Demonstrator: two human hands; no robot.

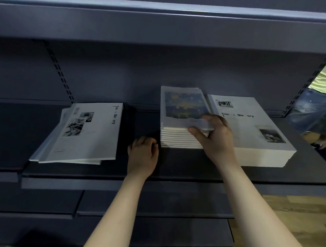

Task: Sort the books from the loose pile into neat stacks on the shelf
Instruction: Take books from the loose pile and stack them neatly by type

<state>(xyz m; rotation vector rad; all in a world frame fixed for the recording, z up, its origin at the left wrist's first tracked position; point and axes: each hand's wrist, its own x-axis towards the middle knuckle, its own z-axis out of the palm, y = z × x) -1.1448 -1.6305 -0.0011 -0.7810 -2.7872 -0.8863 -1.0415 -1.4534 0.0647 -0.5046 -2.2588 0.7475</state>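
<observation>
On the dark grey shelf (104, 174) lie three groups of books. At the left is a loose, fanned pile (80, 134) topped by a white "Time & Memory" cover. In the middle stands a neat stack (175, 136) whose top book (182, 105) has a blue and yellow picture. My right hand (213, 138) grips that top book at its near right corner, thumb under its edge and fingers on top. At the right sits a tall stack of larger white books (252, 130). My left hand (143, 154) rests curled on the shelf, just left of the middle stack, holding nothing.
An upper shelf (154, 30) overhangs the books. Lower shelves (124, 203) step out below. A person in jeans and a yellow top (314, 109) stands past the shelf's right end. Wooden floor (293, 220) shows at the lower right.
</observation>
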